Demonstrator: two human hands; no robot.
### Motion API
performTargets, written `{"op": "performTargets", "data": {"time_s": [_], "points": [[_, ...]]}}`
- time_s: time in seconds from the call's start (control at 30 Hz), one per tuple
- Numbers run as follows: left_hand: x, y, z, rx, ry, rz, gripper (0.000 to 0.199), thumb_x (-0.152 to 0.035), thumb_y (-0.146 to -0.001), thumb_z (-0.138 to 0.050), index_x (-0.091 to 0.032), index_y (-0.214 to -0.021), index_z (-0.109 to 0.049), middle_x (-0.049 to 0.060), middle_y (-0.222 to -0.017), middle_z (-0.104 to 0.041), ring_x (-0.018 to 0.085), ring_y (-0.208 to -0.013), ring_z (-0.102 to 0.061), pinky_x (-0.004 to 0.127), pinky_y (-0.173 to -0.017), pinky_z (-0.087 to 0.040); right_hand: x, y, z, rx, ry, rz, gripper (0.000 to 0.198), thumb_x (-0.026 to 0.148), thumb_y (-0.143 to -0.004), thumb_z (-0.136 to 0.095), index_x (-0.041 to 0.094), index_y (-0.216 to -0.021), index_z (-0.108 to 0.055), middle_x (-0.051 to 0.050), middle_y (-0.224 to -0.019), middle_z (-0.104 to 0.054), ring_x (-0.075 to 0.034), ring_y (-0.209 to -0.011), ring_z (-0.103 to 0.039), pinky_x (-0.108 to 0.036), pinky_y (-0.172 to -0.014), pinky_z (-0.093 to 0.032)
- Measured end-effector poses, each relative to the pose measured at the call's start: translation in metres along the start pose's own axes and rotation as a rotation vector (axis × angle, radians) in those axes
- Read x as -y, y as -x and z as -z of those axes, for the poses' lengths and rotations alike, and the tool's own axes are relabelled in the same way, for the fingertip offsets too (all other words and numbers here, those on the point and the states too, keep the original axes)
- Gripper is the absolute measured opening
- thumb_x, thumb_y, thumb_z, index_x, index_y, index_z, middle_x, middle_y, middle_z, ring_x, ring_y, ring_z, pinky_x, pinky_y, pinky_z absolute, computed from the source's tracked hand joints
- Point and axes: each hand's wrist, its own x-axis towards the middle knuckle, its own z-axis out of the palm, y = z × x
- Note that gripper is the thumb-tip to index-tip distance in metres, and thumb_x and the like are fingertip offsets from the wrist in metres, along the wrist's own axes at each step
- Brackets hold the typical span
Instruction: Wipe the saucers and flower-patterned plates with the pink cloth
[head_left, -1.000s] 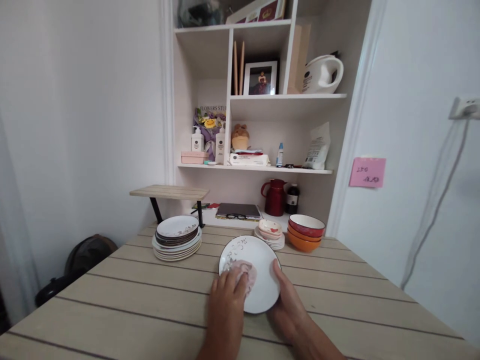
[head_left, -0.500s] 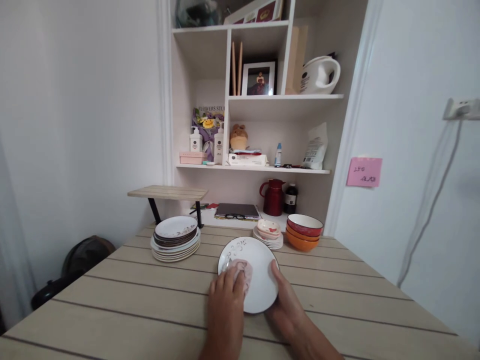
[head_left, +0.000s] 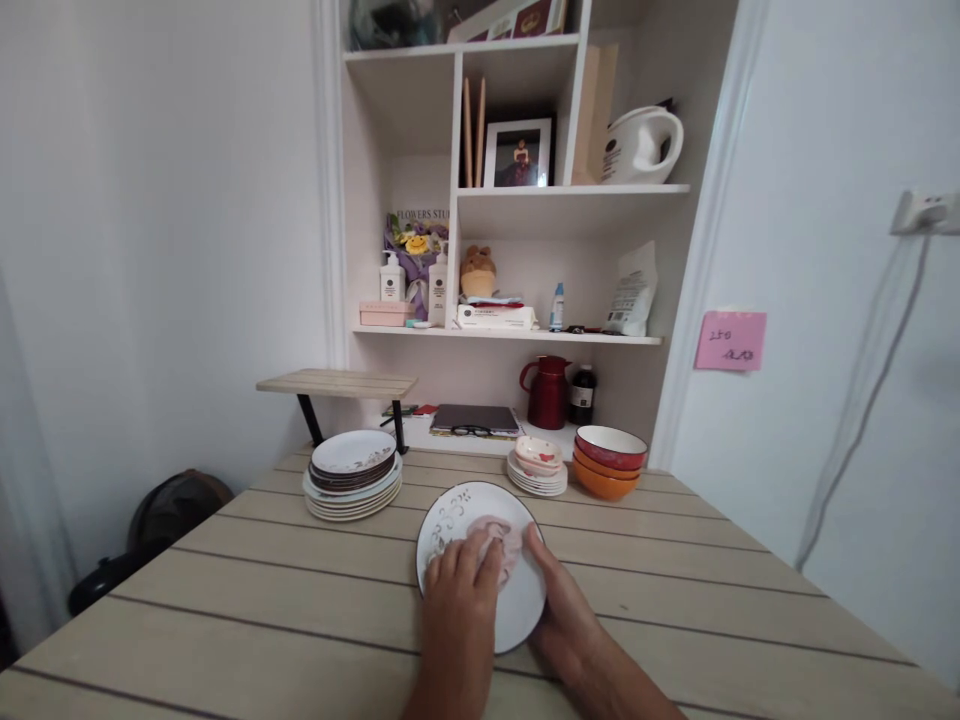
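Note:
A white plate with a dark rim and a leaf pattern is tilted towards me above the table, near the middle. My right hand grips its right edge, thumb on the face and the other fingers hidden beneath. Pressed to the plate's face is a pink cloth, with the fingers of my left hand bent over it. Part of the cloth is covered by those fingers.
On the slatted table stand a stack of plates at left, small dishes and stacked bowls at the back right. Behind are a small raised stand, a red jug and a laptop.
The plate has come slightly left and closer to me, turning a little. My left hand and the cloth have shifted up and right across its face.

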Motion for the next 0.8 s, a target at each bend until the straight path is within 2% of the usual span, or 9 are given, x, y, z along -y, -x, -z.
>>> {"op": "performTargets", "data": {"time_s": [0.27,0.5,0.67,0.8], "points": [[0.0002,-0.0007,0.0097,-0.047,0.002,0.036,0.025,-0.021,-0.08,-0.069,-0.026,-0.105,-0.069,0.005,-0.1,-0.067,0.02,-0.085,-0.061,0.035,-0.071,-0.05,-0.0003,0.003,-0.0004,0.01,0.008,-0.019,0.063,0.057,-0.082,-0.058,0.004,-0.117,-0.064,-0.017,-0.107,-0.074,-0.028,-0.102,-0.068,-0.039,-0.101,-0.044],[0.0021,0.0046,0.001,-0.023,-0.002,0.054,0.035,-0.013,-0.074,-0.073,-0.027,-0.106,-0.069,0.004,-0.098,-0.066,0.02,-0.083,-0.062,0.032,-0.07,-0.053,-0.001,-0.0013,0.0038,0.054,-0.034,-0.058,0.067,0.059,-0.083,-0.056,0.004,-0.121,-0.062,-0.018,-0.108,-0.073,-0.029,-0.105,-0.067,-0.042,-0.103,-0.043],[0.0015,0.003,0.0026,-0.03,0.014,0.008,0.027,-0.015,-0.081,-0.065,-0.024,-0.107,-0.068,0.006,-0.1,-0.066,0.021,-0.086,-0.062,0.031,-0.07,-0.053,0.0014,0.0,0.0056,0.028,-0.031,-0.022,0.066,0.058,-0.083,-0.056,0.004,-0.122,-0.061,-0.018,-0.11,-0.072,-0.029,-0.107,-0.066,-0.041,-0.102,-0.043],[0.0023,-0.0015,0.0067,-0.064,0.106,-0.115,0.024,-0.019,-0.087,-0.06,-0.026,-0.108,-0.068,0.004,-0.101,-0.068,0.019,-0.086,-0.06,0.031,-0.072,-0.05,0.005,0.0036,0.0035,0.011,-0.003,-0.02,0.065,0.058,-0.083,-0.057,0.004,-0.119,-0.062,-0.018,-0.109,-0.073,-0.028,-0.108,-0.066,-0.039,-0.101,-0.043]]}}
